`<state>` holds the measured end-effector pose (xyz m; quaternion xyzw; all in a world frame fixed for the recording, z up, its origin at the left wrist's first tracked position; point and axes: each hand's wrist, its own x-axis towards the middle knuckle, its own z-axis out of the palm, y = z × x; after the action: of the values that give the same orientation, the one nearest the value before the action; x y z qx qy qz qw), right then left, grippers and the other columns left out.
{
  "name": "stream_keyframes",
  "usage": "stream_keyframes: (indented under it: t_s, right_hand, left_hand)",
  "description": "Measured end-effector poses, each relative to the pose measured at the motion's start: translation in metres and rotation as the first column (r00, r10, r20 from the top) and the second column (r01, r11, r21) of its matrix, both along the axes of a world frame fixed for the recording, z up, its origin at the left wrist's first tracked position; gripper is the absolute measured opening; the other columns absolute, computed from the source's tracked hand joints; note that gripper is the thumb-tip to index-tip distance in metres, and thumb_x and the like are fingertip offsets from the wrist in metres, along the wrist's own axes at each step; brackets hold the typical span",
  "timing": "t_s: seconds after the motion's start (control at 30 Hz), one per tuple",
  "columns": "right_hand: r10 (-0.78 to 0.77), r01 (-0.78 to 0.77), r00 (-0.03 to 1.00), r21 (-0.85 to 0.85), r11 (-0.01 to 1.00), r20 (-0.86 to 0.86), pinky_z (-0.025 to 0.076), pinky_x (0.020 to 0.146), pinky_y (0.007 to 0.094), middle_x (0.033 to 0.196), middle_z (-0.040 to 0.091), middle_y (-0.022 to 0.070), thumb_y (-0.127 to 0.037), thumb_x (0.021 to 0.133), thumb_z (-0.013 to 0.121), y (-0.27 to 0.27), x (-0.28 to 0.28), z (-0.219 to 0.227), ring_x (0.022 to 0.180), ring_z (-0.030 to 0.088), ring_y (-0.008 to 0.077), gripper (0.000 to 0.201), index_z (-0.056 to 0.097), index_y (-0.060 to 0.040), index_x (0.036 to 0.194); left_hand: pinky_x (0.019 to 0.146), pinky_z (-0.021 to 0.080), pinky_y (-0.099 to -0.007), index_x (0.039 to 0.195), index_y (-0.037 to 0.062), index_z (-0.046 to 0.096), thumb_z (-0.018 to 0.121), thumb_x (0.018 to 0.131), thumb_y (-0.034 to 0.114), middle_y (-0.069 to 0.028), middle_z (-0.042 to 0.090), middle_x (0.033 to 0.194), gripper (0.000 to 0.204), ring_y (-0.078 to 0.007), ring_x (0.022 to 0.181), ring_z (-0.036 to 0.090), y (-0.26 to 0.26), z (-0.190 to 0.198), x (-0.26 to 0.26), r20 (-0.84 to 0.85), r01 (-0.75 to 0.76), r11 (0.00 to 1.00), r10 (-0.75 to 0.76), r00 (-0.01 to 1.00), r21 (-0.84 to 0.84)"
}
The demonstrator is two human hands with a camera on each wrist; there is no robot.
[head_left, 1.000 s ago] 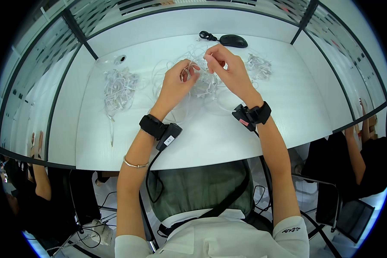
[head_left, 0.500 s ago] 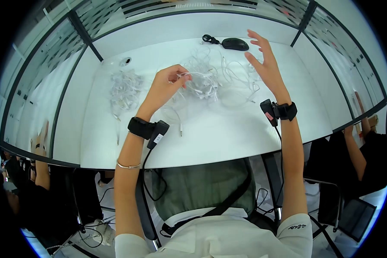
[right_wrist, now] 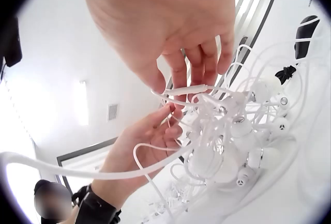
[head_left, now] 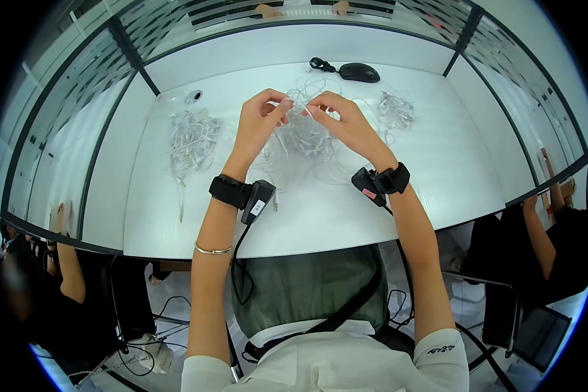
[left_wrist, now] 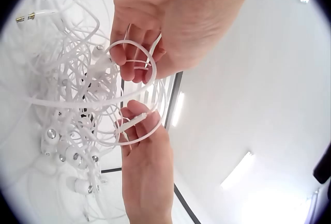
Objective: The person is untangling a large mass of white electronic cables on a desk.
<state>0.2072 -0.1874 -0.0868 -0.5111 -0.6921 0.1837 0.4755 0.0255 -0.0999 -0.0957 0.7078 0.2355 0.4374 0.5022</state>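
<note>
A tangled heap of white wired earphones (head_left: 310, 138) lies mid-table, its earbuds and looped cords showing close up in the right wrist view. My left hand (head_left: 258, 124) is over the heap's left side, fingers curled round a thin white earphone cord (left_wrist: 154, 69). Opposite it, my right hand (head_left: 349, 124) pinches a cord between thumb and fingers, at a slim white in-line piece (right_wrist: 189, 90). The two hands' fingertips face each other a short way apart. One loop of cord arcs in front of both hands in the left wrist view.
Another pile of white earphones (head_left: 195, 140) lies to the left, one plug trailing toward the front. A smaller bunch (head_left: 396, 110) sits at the right. Behind are a black mouse (head_left: 359, 72) with bundled cable and white partition walls (head_left: 242, 55).
My right hand went out to the right with fingers spread half a second ago, then came back beside the left and pinches a cord. The left hand kept its cord and shifted slightly.
</note>
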Motion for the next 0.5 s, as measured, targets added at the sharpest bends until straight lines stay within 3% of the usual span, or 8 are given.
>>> stream_keyframes:
  t_s: [0.1, 0.3, 0.43, 0.5]
  right_hand:
    - [0.041, -0.043, 0.993, -0.019, 0.999, -0.109, 0.045, 0.075, 0.0300, 0.094, 0.062, 0.0072, -0.025, 0.089, 0.060, 0.000, 0.004, -0.001, 0.084, 0.057, 0.0188, 0.022, 0.064, -0.0041, 0.096]
    - [-0.109, 0.096, 0.988, 0.108, 0.989, 0.113, 0.045, 0.077, 0.0296, 0.098, 0.061, 0.0050, -0.020, 0.084, 0.065, 0.001, 0.004, -0.007, 0.086, 0.057, 0.0182, 0.024, 0.063, -0.0056, 0.103]
    - [-0.208, 0.187, 0.972, 0.173, 0.967, 0.110, 0.047, 0.074, 0.0323, 0.095, 0.061, 0.0041, -0.018, 0.082, 0.066, 0.004, 0.015, -0.007, 0.081, 0.059, 0.0185, 0.022, 0.064, -0.0087, 0.102]
    - [-0.257, 0.247, 0.962, 0.115, 0.962, 0.089, 0.046, 0.075, 0.0297, 0.098, 0.062, 0.0026, -0.015, 0.083, 0.066, 0.001, 0.016, -0.004, 0.081, 0.059, 0.0147, 0.020, 0.064, -0.0085, 0.101]
  left_hand:
    - [0.055, 0.042, -0.0209, 0.093, 0.0010, 0.065, 0.065, 0.087, 0.017, -0.0047, 0.066, 0.080, 0.017, -0.0094, 0.063, 0.059, -0.001, -0.003, -0.002, 0.018, -0.016, 0.998, 0.017, 1.000, -0.058]
    - [0.052, 0.042, -0.0205, 0.094, 0.0006, 0.064, 0.065, 0.088, 0.016, -0.0060, 0.066, 0.078, 0.017, -0.0097, 0.057, 0.058, -0.004, -0.008, -0.002, 0.015, 0.028, 0.996, -0.027, 1.000, -0.086]
    - [0.051, 0.041, -0.0205, 0.093, 0.0002, 0.064, 0.066, 0.087, 0.015, -0.0049, 0.064, 0.075, 0.016, -0.0086, 0.055, 0.056, -0.009, -0.009, -0.002, 0.008, 0.073, 0.995, -0.072, 0.997, -0.070]
    - [0.050, 0.040, -0.0205, 0.092, -0.0006, 0.064, 0.066, 0.087, 0.015, -0.0040, 0.063, 0.074, 0.016, -0.0077, 0.053, 0.054, -0.009, -0.010, -0.001, 0.011, 0.036, 0.998, -0.036, 0.999, -0.050]
